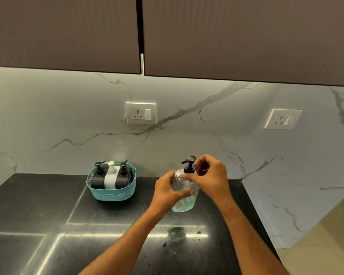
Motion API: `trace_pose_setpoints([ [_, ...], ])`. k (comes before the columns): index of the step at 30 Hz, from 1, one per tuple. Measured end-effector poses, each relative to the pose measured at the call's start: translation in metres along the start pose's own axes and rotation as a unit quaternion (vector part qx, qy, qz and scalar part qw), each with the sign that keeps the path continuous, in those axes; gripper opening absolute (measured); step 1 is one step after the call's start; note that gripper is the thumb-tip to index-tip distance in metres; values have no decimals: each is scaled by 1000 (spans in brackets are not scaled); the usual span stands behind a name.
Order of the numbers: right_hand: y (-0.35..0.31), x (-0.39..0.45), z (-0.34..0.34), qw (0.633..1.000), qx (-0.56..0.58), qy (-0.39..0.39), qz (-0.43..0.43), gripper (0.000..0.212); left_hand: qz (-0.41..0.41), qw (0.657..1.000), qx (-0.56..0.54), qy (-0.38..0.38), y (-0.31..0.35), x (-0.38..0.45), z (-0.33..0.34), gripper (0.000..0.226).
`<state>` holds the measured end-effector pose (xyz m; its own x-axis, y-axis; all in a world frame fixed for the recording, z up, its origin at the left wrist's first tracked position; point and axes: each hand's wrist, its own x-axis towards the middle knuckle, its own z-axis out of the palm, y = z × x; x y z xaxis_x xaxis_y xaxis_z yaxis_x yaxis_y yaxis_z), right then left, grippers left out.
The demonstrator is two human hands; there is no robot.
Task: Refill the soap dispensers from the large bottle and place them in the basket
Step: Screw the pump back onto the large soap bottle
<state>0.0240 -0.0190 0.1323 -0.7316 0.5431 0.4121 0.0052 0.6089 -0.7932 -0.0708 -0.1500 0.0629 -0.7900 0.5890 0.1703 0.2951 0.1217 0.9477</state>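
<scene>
A large clear bottle (184,203) with a black pump head (189,165) is held above the black countertop (48,215). My left hand (167,192) grips its body from the left. My right hand (212,176) pinches the pump collar at the bottle's neck. A little pale liquid shows in the bottle's lower part. To the left, a teal basket (111,192) stands on the counter near the wall. In it stand three dispensers: a black one (98,178), a white one (110,178) and another black one (124,177).
A marble backsplash with two wall sockets (141,113) (283,119) rises behind the counter. Dark cabinets (226,36) hang overhead. Small wet spots (198,234) lie on the counter below the bottle. The counter's right edge runs diagonally at right.
</scene>
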Motion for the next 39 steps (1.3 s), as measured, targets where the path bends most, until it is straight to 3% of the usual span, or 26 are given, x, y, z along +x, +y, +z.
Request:
trace_pose_setpoints([
  [4, -1, -1, -1, 999, 28, -16, 6, 55, -5, 1000, -5, 2, -1, -1, 2, 60],
  [8, 1, -1, -2, 1000, 10, -12, -8, 37, -6, 1000, -11, -3, 1, -2, 3, 58],
  [11, 2, -3, 3, 1000, 1, 28, 9, 46, -1, 1000, -5, -5, 3, -3, 5, 59],
  [15, 0, -5, 0, 1000, 26, 14, 2, 51, -2, 1000, -3, -4, 3, -3, 5, 60],
  [20, 2, -3, -7, 1000, 30, -3, 6, 35, -2, 1000, -6, -11, 5, -3, 4, 59],
  [24, 0, -6, -2, 999, 25, 30, 21, 49, 2, 1000, -7, -11, 8, -4, 7, 58],
  [29, -1, -5, -12, 998, 52, -27, 18, 40, 2, 1000, -10, -13, 10, -2, 7, 58],
  [32, 1, -6, -11, 999, 36, 6, 18, 36, 7, 1000, -10, -16, 10, -1, 8, 58],
  [35, 3, -7, -5, 998, 20, 50, 28, 49, 10, 1000, -13, -16, 12, -2, 11, 56],
  [39, 5, -8, -8, 999, 23, 28, 16, 49, 6, 1000, -18, -21, 12, -1, 13, 55],
])
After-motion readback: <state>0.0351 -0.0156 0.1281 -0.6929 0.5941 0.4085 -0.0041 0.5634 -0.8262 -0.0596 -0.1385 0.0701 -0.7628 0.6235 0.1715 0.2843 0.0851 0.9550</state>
